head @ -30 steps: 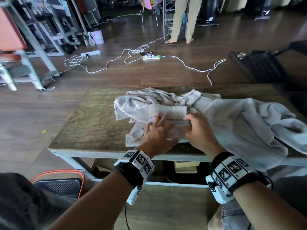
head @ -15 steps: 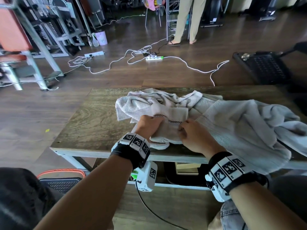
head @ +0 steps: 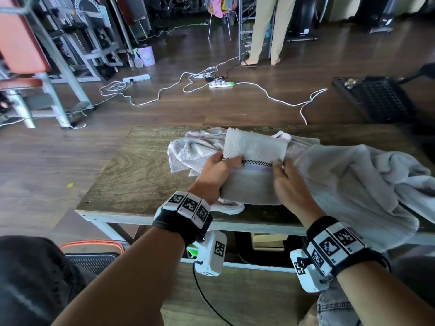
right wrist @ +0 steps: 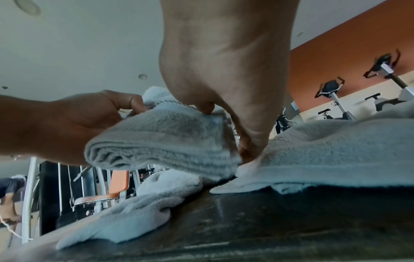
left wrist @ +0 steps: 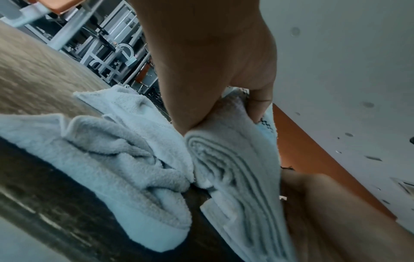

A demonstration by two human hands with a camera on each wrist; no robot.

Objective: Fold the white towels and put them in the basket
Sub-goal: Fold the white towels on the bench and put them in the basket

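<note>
Fingers (left wrist: 257, 106) of the left hand (head: 215, 177) curled over the left end of the folded towel (head: 253, 170), thumb on its upper face beside the checked border stripe; fingers (head: 277, 167) of the right hand (head: 290, 187) pinching the right end of the same towel, thumb on top.

Item 1: folded towel, white, several layers thick; raised just off the counter (head: 141, 175) near its front edge, far half tipped up; layered fold visible in both wrist views.

Item 2: crumpled towel (head: 190, 151), white, lying on the counter behind and left of the folded towel; one corner showing under it at the front edge.

Item 3: large loose towel (head: 357, 187), white, heaped right of the folded towel, spilling over the counter's front edge.

Item 4: counter, dark worn wood grain on a pale metal frame.

Item 5: basket (head: 94, 254), dark mesh with an orange rim, on the floor below and left of the folded towel.

Room: dark plank floor beyond the folded towel; white cables and a power strip (head: 221, 84); gym machines far left; a standing person's legs (head: 266, 29) far behind; exercise bikes against an orange wall in the right wrist view.
</note>
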